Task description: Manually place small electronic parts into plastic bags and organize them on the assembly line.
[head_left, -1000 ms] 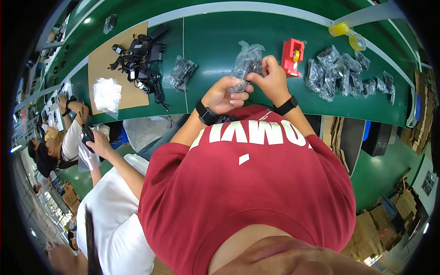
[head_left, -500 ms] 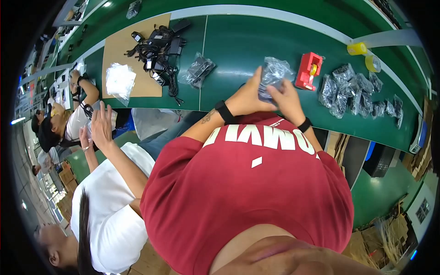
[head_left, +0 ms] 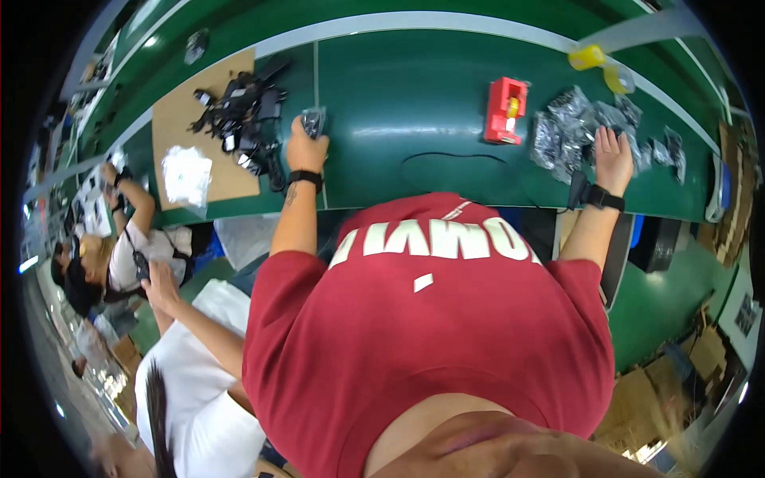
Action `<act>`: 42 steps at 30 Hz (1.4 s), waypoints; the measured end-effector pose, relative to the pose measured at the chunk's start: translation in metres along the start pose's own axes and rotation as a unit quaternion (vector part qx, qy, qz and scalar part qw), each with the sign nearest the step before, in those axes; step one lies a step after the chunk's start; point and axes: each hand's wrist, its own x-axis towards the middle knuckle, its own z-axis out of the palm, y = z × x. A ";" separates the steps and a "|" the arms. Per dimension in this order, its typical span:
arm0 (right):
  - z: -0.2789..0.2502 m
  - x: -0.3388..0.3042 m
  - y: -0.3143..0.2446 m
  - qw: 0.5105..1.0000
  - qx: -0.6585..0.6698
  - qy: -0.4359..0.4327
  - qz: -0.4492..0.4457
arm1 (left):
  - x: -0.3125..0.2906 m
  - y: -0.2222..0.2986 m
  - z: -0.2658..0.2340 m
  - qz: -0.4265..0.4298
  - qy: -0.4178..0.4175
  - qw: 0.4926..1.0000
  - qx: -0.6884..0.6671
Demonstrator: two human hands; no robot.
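Observation:
At the table's left-centre, my left hand [head_left: 306, 151] is closed around the near end of a bagged power adapter [head_left: 313, 121], dark inside clear plastic. My right hand [head_left: 613, 163] reaches over the pile of bagged adapters [head_left: 564, 131] on the right. Its fingers are stretched out and touch the pile; the palm side is hidden. Beside my right wrist hangs a small black block [head_left: 578, 191] on the wrist band. A thin black cord [head_left: 454, 154] lies curved on the green table between my hands.
Left of my left hand, loose black adapters with cables [head_left: 243, 111] lie heaped on a cardboard sheet [head_left: 171, 119] beside white plastic bags [head_left: 187, 175]. A red tape dispenser [head_left: 505, 111] and yellow tape rolls [head_left: 587, 57] stand right. A co-worker in white [head_left: 211, 382] sits close at my left.
My hands have parted from the bagged adapter they held together. The left moved left onto another bagged adapter; the right moved right to the pile. The cord has come into sight.

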 end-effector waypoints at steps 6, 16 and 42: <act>0.130 -0.134 0.047 0.893 -0.296 -0.339 -0.024 | -0.025 0.090 -0.034 -0.126 -0.263 0.732 -0.616; 0.188 -0.164 0.081 0.723 -0.520 -0.453 -0.046 | -0.058 0.131 -0.045 0.004 -0.282 0.823 -0.494; 0.155 -0.159 0.099 0.848 -0.195 -0.423 0.253 | -0.043 0.105 -0.057 0.154 -0.338 0.819 -0.438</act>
